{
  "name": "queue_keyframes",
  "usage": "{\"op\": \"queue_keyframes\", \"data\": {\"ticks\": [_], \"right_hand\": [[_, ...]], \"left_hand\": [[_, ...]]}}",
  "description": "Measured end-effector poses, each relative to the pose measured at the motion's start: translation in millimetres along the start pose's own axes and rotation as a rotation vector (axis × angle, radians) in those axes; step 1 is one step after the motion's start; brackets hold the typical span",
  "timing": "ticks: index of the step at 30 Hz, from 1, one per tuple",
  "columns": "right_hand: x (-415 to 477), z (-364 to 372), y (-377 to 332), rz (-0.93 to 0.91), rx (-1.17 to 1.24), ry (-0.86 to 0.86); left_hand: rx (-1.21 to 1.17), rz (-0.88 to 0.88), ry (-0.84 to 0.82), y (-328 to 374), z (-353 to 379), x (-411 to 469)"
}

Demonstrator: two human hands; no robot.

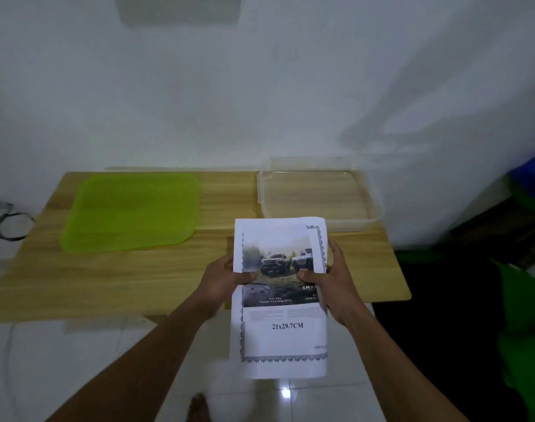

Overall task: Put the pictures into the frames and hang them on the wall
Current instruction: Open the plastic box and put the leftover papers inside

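Printed picture pinched by both hands.
Left hand, right hand closed on its side edges; tighter squeeze risks creasing.

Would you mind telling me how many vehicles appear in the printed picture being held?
2: a dark vehicle at the photo's centre and a white vehicle to its right. The folded right edge may hide more.

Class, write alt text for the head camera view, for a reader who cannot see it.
Two hands, left and right, hold a printed sheet showing off-road vehicles above a wooden table. On the table lie a green mat and a clear plastic tray, against a white wall.
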State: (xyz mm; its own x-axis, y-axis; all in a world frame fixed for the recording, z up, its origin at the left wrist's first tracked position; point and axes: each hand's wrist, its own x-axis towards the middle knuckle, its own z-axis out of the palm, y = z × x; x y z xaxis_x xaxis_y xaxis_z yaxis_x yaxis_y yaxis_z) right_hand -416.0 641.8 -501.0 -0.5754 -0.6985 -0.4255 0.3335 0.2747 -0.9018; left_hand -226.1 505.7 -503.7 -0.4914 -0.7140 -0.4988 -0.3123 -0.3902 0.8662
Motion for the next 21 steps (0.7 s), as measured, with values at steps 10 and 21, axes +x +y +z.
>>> {"op": "queue_keyframes", "data": {"ticks": [10, 21], "right_hand": [[-10.1, -2.6, -57.2, -0.168, -0.052, 0.052], [-4.1, -18.7, -134.7, -0.269, -0.068, 0.103]], "left_hand": [[0.073, 0.280, -0.024, 65.1, 2.8, -2.1], [0.181, 0.509, -0.090, 140.0, 19.8, 2.2]]}}
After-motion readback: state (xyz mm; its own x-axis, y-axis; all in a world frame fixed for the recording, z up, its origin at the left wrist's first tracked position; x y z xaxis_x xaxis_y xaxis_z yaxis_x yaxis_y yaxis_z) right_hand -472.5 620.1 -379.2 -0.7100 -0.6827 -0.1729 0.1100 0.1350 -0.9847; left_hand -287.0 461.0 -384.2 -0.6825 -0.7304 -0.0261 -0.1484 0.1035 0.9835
